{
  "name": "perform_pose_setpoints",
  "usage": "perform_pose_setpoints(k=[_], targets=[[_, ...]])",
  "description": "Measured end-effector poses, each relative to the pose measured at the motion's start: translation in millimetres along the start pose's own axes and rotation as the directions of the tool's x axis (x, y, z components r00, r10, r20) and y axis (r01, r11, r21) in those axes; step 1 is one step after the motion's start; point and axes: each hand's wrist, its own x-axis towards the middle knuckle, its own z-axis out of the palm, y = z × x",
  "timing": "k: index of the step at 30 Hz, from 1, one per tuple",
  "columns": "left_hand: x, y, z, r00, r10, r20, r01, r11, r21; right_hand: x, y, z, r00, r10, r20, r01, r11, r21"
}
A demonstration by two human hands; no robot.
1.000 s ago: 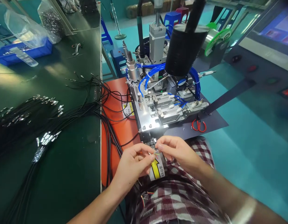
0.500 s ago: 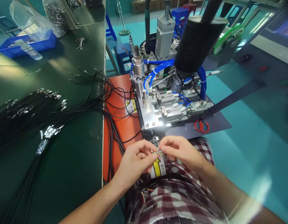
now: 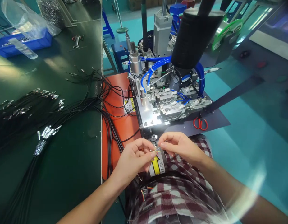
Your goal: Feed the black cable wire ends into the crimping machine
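Head view: the left hand (image 3: 136,157) pinches thin coloured wires (image 3: 157,151), the right hand's (image 3: 178,146) fingertips nearly closed beside them.

Screen (image 3: 275,21) blurred, cut by right edge; wire ends (image 3: 157,151) tiny.

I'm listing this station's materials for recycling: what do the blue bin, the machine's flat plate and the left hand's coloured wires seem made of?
Blue bin: probably moulded plastic, smooth and evenly coloured.
Flat plate: bare metal by its bright, mirror-like glare; aluminium or steel, I can't tell.
Coloured wires: likely plastic-insulated, given their bright colours; the cores are too small to judge.
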Motion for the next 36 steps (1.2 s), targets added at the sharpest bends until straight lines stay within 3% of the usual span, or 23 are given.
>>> perform_pose_setpoints(k=[28,36], targets=[[1.7,-8.3,-0.9,0.999,-0.004,0.032,0.007,0.997,-0.074,-9.2,12.9,20.7,0.999,-0.030,-0.025,0.031,0.999,0.024],[1.8,-8.1,2.7,1.000,0.020,-0.006,-0.021,0.990,-0.143,-6.9,-2.9,11.4,0.991,-0.072,-0.109,0.064,0.995,-0.077]])
